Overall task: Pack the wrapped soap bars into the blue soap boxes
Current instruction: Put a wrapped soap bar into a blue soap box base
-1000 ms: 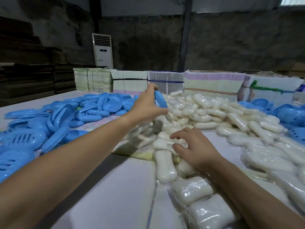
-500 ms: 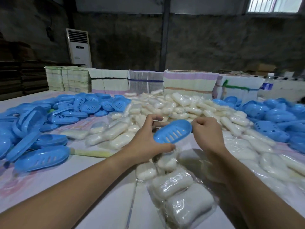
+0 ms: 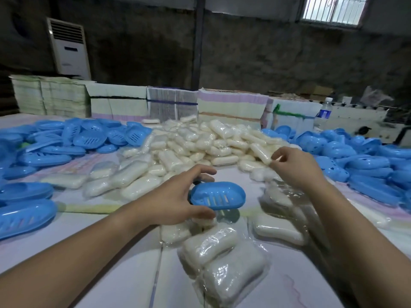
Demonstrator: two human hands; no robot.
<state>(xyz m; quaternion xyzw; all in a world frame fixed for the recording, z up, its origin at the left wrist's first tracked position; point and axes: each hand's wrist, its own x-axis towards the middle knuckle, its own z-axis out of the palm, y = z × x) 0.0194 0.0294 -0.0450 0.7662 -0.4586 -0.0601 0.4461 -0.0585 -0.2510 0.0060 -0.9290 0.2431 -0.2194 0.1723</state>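
Soap boxes (image 3: 73, 138), blue and slotted, lie heaped along the left side of the table (image 3: 124, 258). Next comes the left hand (image 3: 175, 201), fingers and thumb curled round one blue box half (image 3: 218, 195), holding it just above the table with its hollow side facing up. Behind and below it spreads the pile of wrapped soap bars (image 3: 200, 143), with a few more bars (image 3: 224, 256) lying near the front edge. Further right, the right hand (image 3: 293, 167) pinches the wrapper of a wrapped bar (image 3: 260, 153) at the pile's edge. More blue boxes (image 3: 364, 161) crowd the right side.
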